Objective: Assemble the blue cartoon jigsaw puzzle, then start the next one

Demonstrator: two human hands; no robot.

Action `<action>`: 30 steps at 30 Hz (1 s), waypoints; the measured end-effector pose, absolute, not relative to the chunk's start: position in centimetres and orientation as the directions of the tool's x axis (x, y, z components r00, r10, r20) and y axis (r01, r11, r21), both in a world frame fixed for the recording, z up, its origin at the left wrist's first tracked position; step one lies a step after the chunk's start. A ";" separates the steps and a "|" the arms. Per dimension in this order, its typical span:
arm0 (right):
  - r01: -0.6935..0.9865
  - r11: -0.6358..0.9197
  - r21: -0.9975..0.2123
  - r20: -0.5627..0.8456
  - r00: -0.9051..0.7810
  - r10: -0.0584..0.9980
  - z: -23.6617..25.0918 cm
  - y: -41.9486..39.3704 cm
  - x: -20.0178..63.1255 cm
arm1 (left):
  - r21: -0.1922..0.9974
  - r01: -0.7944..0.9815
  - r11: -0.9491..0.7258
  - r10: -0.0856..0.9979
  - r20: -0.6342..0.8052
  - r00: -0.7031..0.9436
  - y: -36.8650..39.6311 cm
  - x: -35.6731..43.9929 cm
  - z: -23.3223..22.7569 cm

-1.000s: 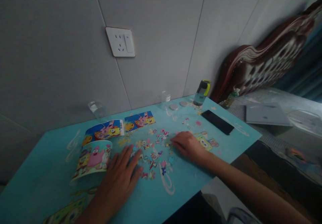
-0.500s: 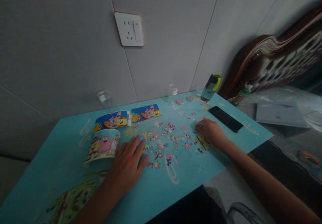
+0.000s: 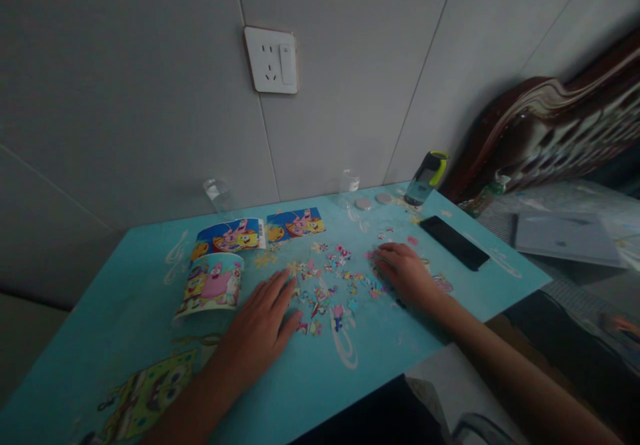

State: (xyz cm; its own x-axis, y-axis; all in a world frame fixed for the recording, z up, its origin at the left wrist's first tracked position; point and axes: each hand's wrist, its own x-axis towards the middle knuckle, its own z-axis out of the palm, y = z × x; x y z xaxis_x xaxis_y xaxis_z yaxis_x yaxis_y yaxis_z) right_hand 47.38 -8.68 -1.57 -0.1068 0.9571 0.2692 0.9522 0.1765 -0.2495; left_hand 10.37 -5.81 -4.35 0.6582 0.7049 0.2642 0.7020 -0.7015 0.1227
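Observation:
Small colourful jigsaw pieces [image 3: 345, 276] lie scattered in a loose patch between my two hands. My left hand [image 3: 265, 321] rests flat on the table at the left edge of this patch, fingers extended and holding nothing visible. On the patch's right side, my right hand [image 3: 404, 273] is palm down, its fingers loosely bent and their tips at the pieces. I see no piece between them. A printed patch [image 3: 443, 283] shows just right of that hand, partly covered by it. Beyond my left hand stands a curved cartoon-printed sheet [image 3: 217, 283].
A blue cartoon card [image 3: 296, 223] lies behind the pieces. A yellow cartoon picture [image 3: 150, 391] is at the lower left. A phone [image 3: 454, 241], a dark bottle [image 3: 425, 178], two round lids [image 3: 363, 203] and clear containers [image 3: 349, 181] occupy the back and right of the table.
My right hand has moved left toward the scattered pieces, its fingers now reaching over their edge. My left hand stays in place. The view has shifted slightly.

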 end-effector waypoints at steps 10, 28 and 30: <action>0.978 0.124 -0.169 0.188 -0.092 0.978 -2.9 -6.9 50.2 | 0.106 0.669 -0.735 0.672 0.236 0.702 -6.1 10.8 -3.6; 0.716 0.650 -0.256 0.129 -0.641 0.757 -1.3 -3.3 36.6 | 0.162 0.610 -0.776 0.631 0.191 0.752 -6.6 11.2 -2.6; 0.733 0.634 -0.248 0.126 -0.624 0.771 -1.7 -2.9 37.0 | 0.162 0.621 -0.767 0.641 0.191 0.743 -6.6 11.1 -2.8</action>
State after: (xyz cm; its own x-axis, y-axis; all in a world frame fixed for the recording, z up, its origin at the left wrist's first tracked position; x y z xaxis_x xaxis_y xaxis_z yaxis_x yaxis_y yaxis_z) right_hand 36.96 -2.87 -1.73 -0.6243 0.7710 0.1261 0.7327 0.6338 -0.2477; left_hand 11.13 -6.56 -2.77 0.7431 0.6414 0.1908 0.6207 -0.7672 0.1616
